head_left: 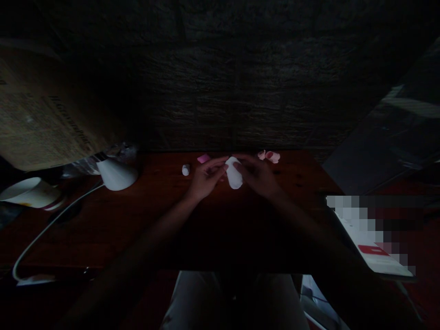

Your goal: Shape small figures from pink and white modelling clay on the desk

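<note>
Over the middle of the wooden table, both hands hold a flat, elongated white piece that looks like modelling clay (235, 174). My left hand (206, 178) pinches its left edge between thumb and fingers. On the opposite side, my right hand (258, 174) grips it with the thumb on its face. A small white lump (186, 170) lies left of my left hand, and a pink flat piece (204, 158) is just behind that hand. Beyond my right hand sit thin, curled pale pink pieces (272, 156). Dim light hides the finer finger detail.
A white cone-shaped lamp or stand (118, 175) with a white cable (51, 224) stands at left. Near it are a tipped paper cup (32, 192) and a cardboard box (48, 110). A dark brick wall (223, 91) backs the table (144, 215). At right lies a partly blurred white packet (374, 256).
</note>
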